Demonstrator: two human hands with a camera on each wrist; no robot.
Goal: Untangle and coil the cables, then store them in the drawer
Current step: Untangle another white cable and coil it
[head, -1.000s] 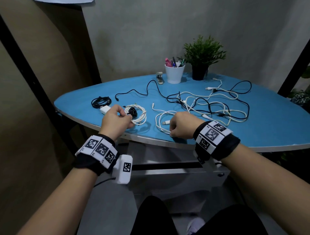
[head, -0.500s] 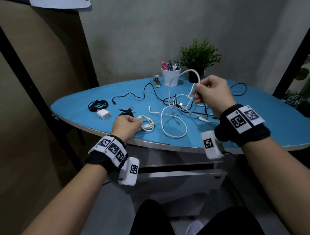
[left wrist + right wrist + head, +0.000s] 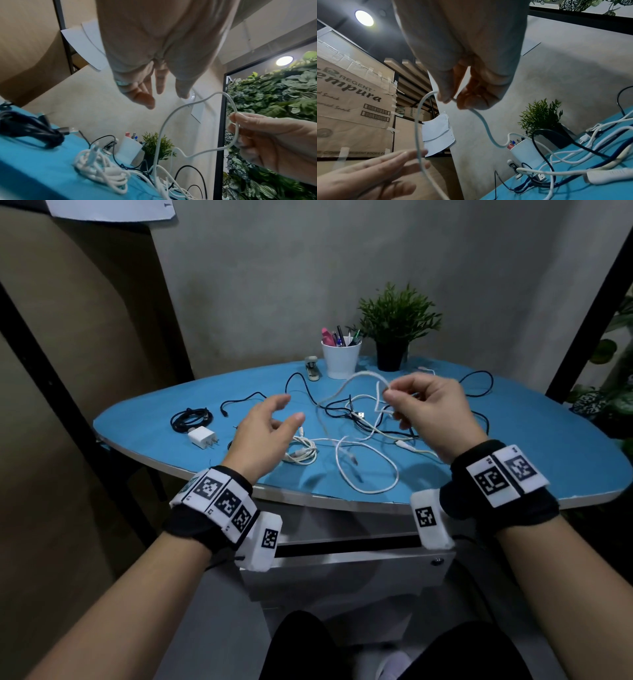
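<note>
My right hand [image 3: 389, 392] pinches a white cable [image 3: 346, 390] between thumb and forefinger and holds a loop of it above the blue table [image 3: 137, 422]. The wrist view shows the pinch [image 3: 453, 100] closely, with the cable [image 3: 418, 121] curving down from it. Left of that loop my left hand [image 3: 291, 408] hovers open, its fingers [image 3: 150, 93] spread and touching nothing. Under it lies a coiled white cable [image 3: 301, 453]. The held cable runs down into a tangle of black and white cables [image 3: 370, 419]. Below the table sits a grey drawer [image 3: 342, 559], open a crack.
A coiled black cable [image 3: 190, 419] and a white charger plug [image 3: 202, 437] lie at the table's left. At the back stand a white pen cup [image 3: 340, 359], a potted plant [image 3: 394, 337] and a small stapler [image 3: 312, 369]. Black shelf posts flank the table.
My left hand has let go of the coiled white cable, lifted off the table and opened toward the raised loop. My right hand still holds the white cable up.
</note>
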